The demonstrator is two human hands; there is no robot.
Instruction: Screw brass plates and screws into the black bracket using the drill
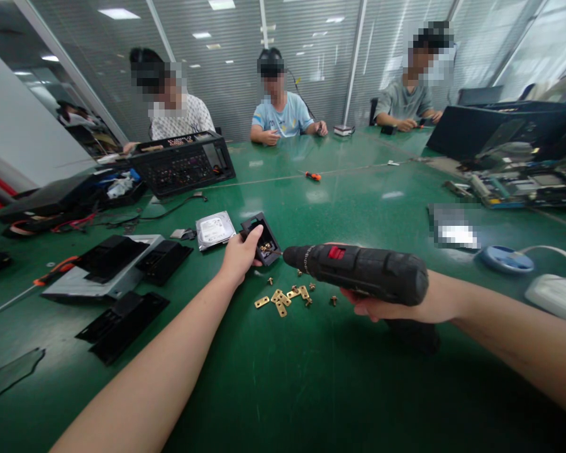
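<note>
My left hand [238, 257] grips a small open-topped black plastic box [271, 234], thumb over its near side. Small brass-coloured pieces lie inside the box. My right hand [391, 309] is wrapped round the handle of a black cordless drill [368, 270] with a red switch. The drill's chuck points left at the box; its thin bit reaches the box's lower right corner, and whether it touches anything there I cannot tell. Several flat brass plates [261, 302] and loose screws [333, 301] lie on the green table [283, 390] below the box and drill.
A hard drive [214, 230] lies beyond my left hand. Black and silver casings [117, 264] and an orange screwdriver [51, 272] are at left. Another orange screwdriver [313, 176] lies mid-table. Computer cases [183, 165] and circuit boards [514, 182] stand farther back; three people sit opposite.
</note>
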